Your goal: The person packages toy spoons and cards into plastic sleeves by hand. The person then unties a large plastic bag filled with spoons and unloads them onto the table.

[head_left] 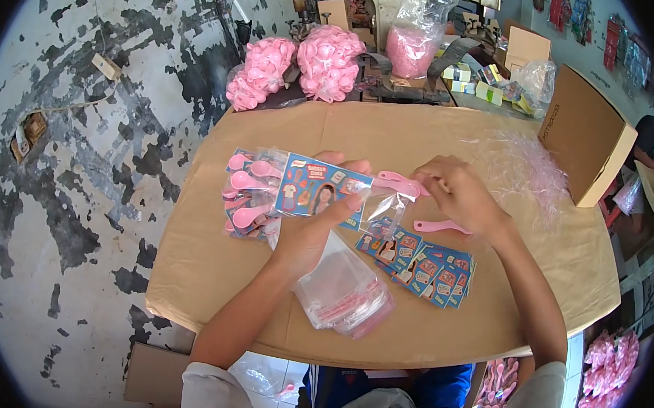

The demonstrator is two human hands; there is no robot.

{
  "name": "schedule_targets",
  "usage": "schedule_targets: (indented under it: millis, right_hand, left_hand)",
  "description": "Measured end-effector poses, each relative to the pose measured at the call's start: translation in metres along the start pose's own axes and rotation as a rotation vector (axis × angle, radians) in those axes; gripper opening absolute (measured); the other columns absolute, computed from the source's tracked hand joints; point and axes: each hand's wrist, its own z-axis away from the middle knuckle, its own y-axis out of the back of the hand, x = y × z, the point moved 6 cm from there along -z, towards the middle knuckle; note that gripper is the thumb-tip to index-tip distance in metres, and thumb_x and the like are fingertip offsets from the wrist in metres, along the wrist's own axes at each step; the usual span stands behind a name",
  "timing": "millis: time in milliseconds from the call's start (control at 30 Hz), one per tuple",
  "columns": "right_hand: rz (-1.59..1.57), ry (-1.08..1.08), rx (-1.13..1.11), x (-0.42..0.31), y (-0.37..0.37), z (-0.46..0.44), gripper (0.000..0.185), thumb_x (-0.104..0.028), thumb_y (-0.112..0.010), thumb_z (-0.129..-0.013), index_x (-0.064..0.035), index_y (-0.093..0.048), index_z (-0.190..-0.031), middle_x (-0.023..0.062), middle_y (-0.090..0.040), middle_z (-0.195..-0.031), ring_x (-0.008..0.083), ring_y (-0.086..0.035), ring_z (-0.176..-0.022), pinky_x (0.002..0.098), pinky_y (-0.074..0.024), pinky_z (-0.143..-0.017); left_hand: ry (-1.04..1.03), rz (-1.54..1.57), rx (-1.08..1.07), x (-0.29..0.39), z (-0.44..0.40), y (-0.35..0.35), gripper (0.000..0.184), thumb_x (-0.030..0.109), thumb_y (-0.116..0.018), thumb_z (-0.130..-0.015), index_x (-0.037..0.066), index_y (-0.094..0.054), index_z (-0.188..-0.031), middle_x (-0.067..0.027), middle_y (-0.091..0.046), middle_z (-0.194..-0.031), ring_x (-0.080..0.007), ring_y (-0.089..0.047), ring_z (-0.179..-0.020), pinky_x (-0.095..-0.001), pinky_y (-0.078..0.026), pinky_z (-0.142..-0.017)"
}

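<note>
My left hand (301,244) is closed on a blue printed card (302,183) in a clear plastic bag (388,214), thumb across the front and fingers behind. At the bag's right end, my right hand (465,197) pinches a pink spoon (398,182); how far it lies inside the bag I cannot tell. Just below that hand, another pink spoon (442,226) rests on the table, partly hidden. Fanned blue cards (432,276) lie nearer my body. Under my left wrist is a stack of clear bags (344,288). Packed cards with pink spoons (249,214) are piled to the left.
Brown paper covers the table (214,295). Pink shreds (538,169) lie by a tall cardboard box (585,139) at right. Bundles of pink spoons (329,60) and a bag of pink pieces (412,51) stand at the back. Another person (647,147) is at far right.
</note>
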Motion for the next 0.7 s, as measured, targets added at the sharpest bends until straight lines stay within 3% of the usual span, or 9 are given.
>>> schedule_targets:
  millis: [33,133,233,333,433,533,633,700]
  right_hand:
    - [0.122,0.089,-0.016,0.002,-0.008,-0.003,0.022,-0.013,-0.065,-0.088,-0.0104,-0.072,-0.108,0.011,-0.068,-0.091,0.0235,-0.063,-0.091,0.0389,-0.0501,-0.079]
    - [0.43,0.033,-0.145,0.009,-0.047,-0.011,0.034,-0.004,-0.067,-0.076,-0.0124,-0.07,-0.109,0.0085,-0.066,-0.107,0.0263,-0.056,-0.106,0.0389,-0.0434,-0.092]
    - [0.486,0.044,-0.178,0.008,-0.064,-0.02,0.024,-0.015,-0.068,-0.081,-0.0105,-0.072,-0.104,0.0096,-0.067,-0.099,0.0277,-0.06,-0.102,0.0438,-0.0456,-0.09]
    - [0.524,-0.046,-0.242,0.016,-0.069,-0.023,0.02,-0.018,-0.068,-0.082,-0.0068,-0.071,-0.098,0.0118,-0.069,-0.098,0.0281,-0.061,-0.102,0.0432,-0.0451,-0.091]
    - [0.542,-0.072,-0.375,0.015,-0.06,-0.021,0.021,-0.021,-0.066,-0.085,-0.0026,-0.069,-0.096,0.0157,-0.07,-0.097,0.0307,-0.064,-0.096,0.0425,-0.0476,-0.087]
    - [0.315,-0.248,-0.293,0.015,-0.036,-0.016,0.024,-0.023,-0.062,-0.091,-0.0014,-0.066,-0.099,0.0166,-0.069,-0.089,0.0285,-0.066,-0.083,0.038,-0.0501,-0.08]
    - [-0.19,-0.44,-0.273,0.009,-0.009,0.003,0.029,-0.028,-0.058,-0.097,0.0004,-0.063,-0.1,0.0116,-0.068,-0.084,0.0201,-0.062,-0.072,0.0325,-0.0507,-0.07]
    - [-0.493,-0.431,-0.1,0.015,-0.003,0.015,0.031,-0.03,-0.056,-0.1,-0.0002,-0.063,-0.099,0.0077,-0.067,-0.084,0.014,-0.06,-0.072,0.0309,-0.0501,-0.066]
  left_hand:
    - [0.007,-0.034,-0.016,-0.003,-0.001,0.001,0.051,0.0,-0.069,-0.087,0.003,-0.043,-0.131,-0.0168,-0.058,-0.131,-0.0214,-0.057,-0.119,-0.0348,-0.049,-0.099]
    - [0.017,-0.068,-0.037,-0.009,0.0,0.001,0.051,0.0,-0.07,-0.087,0.003,-0.043,-0.13,-0.0168,-0.058,-0.13,-0.0207,-0.058,-0.118,-0.0343,-0.049,-0.098]
    - [0.035,-0.068,-0.048,-0.011,0.0,0.002,0.051,-0.001,-0.071,-0.086,0.004,-0.044,-0.129,-0.0165,-0.059,-0.13,-0.0203,-0.058,-0.117,-0.0339,-0.05,-0.098]
    - [0.054,-0.095,-0.047,-0.014,-0.002,0.008,0.052,-0.002,-0.069,-0.085,0.01,-0.044,-0.129,-0.0146,-0.06,-0.129,-0.031,-0.053,-0.127,-0.0445,-0.042,-0.107]
    - [0.067,-0.026,-0.025,-0.013,-0.003,0.009,0.052,-0.001,-0.069,-0.086,0.011,-0.043,-0.13,-0.0138,-0.059,-0.131,-0.0315,-0.053,-0.127,-0.0449,-0.043,-0.108]
    - [0.095,0.121,0.041,-0.011,-0.005,0.012,0.05,0.001,-0.069,-0.088,0.006,-0.042,-0.131,-0.0172,-0.055,-0.136,-0.0232,-0.056,-0.122,-0.0377,-0.045,-0.105]
    - [0.07,0.129,0.059,-0.012,-0.007,0.02,0.048,0.008,-0.064,-0.093,0.012,-0.041,-0.134,-0.0142,-0.053,-0.138,-0.0329,-0.052,-0.129,-0.0451,-0.044,-0.108]
    - [0.071,0.144,0.077,-0.012,-0.007,0.02,0.047,0.009,-0.062,-0.094,0.013,-0.04,-0.135,-0.0138,-0.051,-0.139,-0.0325,-0.051,-0.129,-0.0448,-0.044,-0.108]
